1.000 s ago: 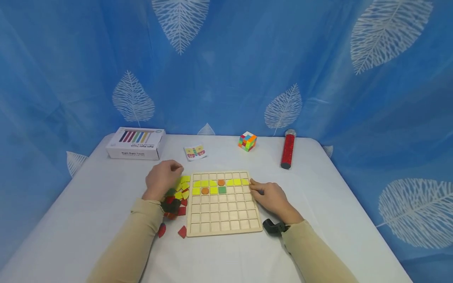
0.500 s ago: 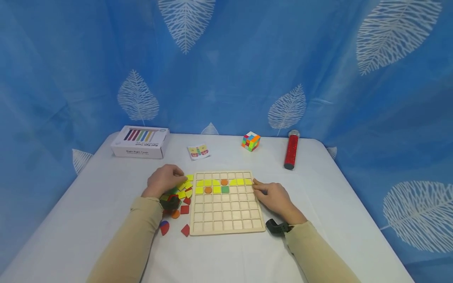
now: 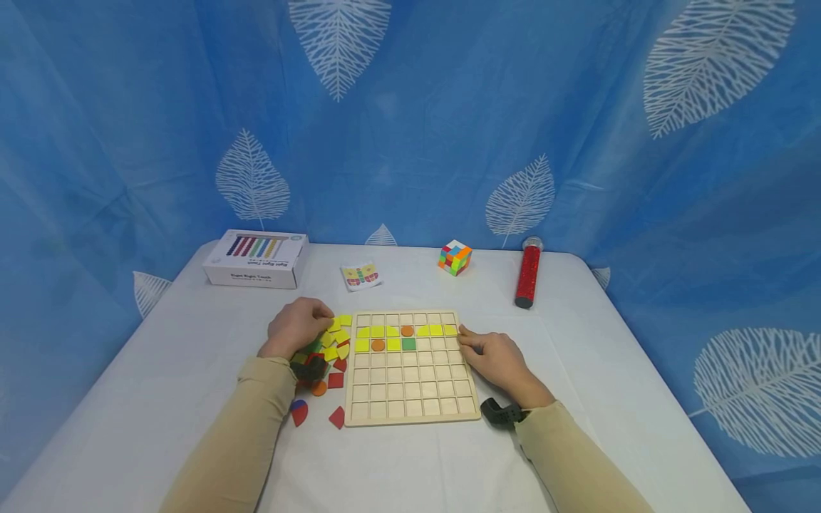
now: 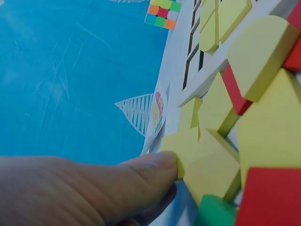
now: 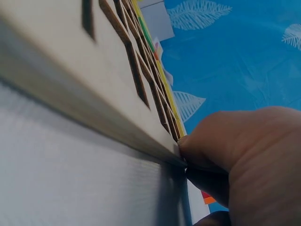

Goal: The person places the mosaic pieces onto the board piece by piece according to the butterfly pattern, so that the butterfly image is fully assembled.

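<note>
My left hand [image 3: 296, 326] is at the far end of a loose pile of tiles, left of the wooden grid board [image 3: 410, 423]. Its thumb and a finger pinch the edge of a yellow square tile [image 4: 181, 148]; the fingertips are partly hidden behind the thumb. More yellow tiles [image 3: 330, 353] lie around it, with red and green ones under the wrist. On the board, yellow tiles [image 3: 436, 330], two orange discs [image 3: 407, 331] and a green square [image 3: 408, 344] fill cells near the far side. My right hand [image 3: 494, 358] grips the board's right edge, thumb [image 5: 188, 146] against the rim.
Behind the board lies a pattern card [image 3: 361, 276] with a butterfly picture. A white box [image 3: 256, 260] stands at the back left. A puzzle cube [image 3: 455, 258] and a red glittery tube [image 3: 528, 274] are farther right. A red quarter tile [image 3: 336, 417] lies near the board's front left corner.
My left hand has come down from just above the pile onto a yellow tile at its far end. The right hand keeps its hold on the board. The head view has shifted slightly.
</note>
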The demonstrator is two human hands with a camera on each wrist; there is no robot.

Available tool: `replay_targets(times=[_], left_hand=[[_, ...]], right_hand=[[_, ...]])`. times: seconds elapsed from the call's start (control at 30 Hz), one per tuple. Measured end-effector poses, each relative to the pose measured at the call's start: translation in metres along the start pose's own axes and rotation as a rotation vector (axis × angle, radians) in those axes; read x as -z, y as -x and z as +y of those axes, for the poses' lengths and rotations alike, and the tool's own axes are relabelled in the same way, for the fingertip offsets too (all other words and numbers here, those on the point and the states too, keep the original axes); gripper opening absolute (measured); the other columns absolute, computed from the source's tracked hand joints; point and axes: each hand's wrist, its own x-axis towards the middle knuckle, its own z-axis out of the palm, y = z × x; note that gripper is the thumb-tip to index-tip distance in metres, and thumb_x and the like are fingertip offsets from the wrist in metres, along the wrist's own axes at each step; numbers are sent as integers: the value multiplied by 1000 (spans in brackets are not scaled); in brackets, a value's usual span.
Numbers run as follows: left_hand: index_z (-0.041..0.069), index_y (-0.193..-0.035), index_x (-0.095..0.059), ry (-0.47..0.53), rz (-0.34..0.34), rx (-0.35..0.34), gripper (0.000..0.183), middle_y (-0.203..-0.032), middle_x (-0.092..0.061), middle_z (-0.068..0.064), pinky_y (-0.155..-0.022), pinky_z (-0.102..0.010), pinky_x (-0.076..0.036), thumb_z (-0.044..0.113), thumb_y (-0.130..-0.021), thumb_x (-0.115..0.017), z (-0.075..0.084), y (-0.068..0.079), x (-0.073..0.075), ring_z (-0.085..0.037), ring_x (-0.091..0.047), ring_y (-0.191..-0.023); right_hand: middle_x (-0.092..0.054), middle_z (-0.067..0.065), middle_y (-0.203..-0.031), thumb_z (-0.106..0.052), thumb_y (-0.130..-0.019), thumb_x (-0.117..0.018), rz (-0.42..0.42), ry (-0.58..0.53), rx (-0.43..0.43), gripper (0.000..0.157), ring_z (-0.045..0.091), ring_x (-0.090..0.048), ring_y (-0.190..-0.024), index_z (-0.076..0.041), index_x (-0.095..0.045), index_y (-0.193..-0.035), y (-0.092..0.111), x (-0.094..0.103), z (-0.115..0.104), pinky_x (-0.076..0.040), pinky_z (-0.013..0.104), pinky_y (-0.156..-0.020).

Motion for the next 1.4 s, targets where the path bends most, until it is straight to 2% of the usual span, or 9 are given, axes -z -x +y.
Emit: replay_targets(times=[0.33,0.43,0.5,0.7,0.87,0.97,1.13,1.27,1.4], left_hand=[[13,-115,-75,18,29,-4,22,-109,-72,-9,-85,-43,-49,27,-98,-70,0,0,2,-28,-61,-94],[13,-114,-75,18,71,-38,21,-110,-73,-9,-83,-43,-49,27,-99,-69,7,2,0,-27,-62,-94],[15,-113,-75,25,103,-72,20,-113,-74,-8,-82,-45,-49,26,-99,-69,17,7,-4,-27,-64,-95],[20,-109,-77,77,116,-212,15,-112,-76,1,-85,-45,-53,27,-97,-71,66,26,-30,-23,-67,-103],[26,-105,-77,78,83,-336,10,-105,-76,9,-71,-34,-52,28,-96,-74,101,37,-60,-15,-69,-93],[25,-103,-77,79,65,-388,8,-103,-76,8,-64,-29,-50,26,-95,-74,108,40,-75,-15,-69,-90],[25,-103,-78,25,100,-437,9,-105,-77,7,-58,-25,-48,26,-96,-74,109,40,-95,-14,-72,-92],[27,-103,-78,-32,120,-461,9,-105,-76,7,-54,-24,-45,27,-96,-73,108,40,-100,-12,-70,-86],[27,-102,-79,-43,124,-466,8,-104,-75,6,-52,-24,-43,26,-96,-74,108,40,-103,-11,-68,-83]], right_hand=[[-64,-2,-139,-26,-96,-68,19,43,1,32,29,-65,-125,-17,-74,-127,3,1,-3,-56,47,-90],[-65,-3,-138,-26,-96,-69,26,54,-9,31,29,-66,-123,-18,-74,-125,4,1,-3,-56,42,-83],[-65,-3,-137,-26,-95,-69,27,64,-11,31,29,-66,-122,-18,-75,-125,4,1,-2,-56,41,-80],[-64,-3,-138,-27,-96,-69,30,61,-12,31,29,-65,-124,-18,-74,-125,4,2,1,-56,46,-89],[-64,-4,-138,-27,-96,-68,41,54,-5,32,28,-65,-124,-18,-74,-126,3,2,2,-56,44,-89],[-64,-5,-138,-28,-96,-68,37,45,-2,31,27,-66,-124,-19,-74,-126,2,-1,2,-56,44,-89],[-64,-6,-138,-28,-96,-68,42,37,-13,31,25,-65,-125,-20,-74,-125,2,-6,2,-56,44,-93],[-64,-6,-138,-28,-96,-67,46,48,-6,31,26,-66,-122,-20,-74,-125,1,-6,3,-56,41,-86],[-64,-6,-138,-28,-96,-67,41,59,-4,31,26,-67,-121,-20,-74,-126,1,-4,4,-55,36,-78]])
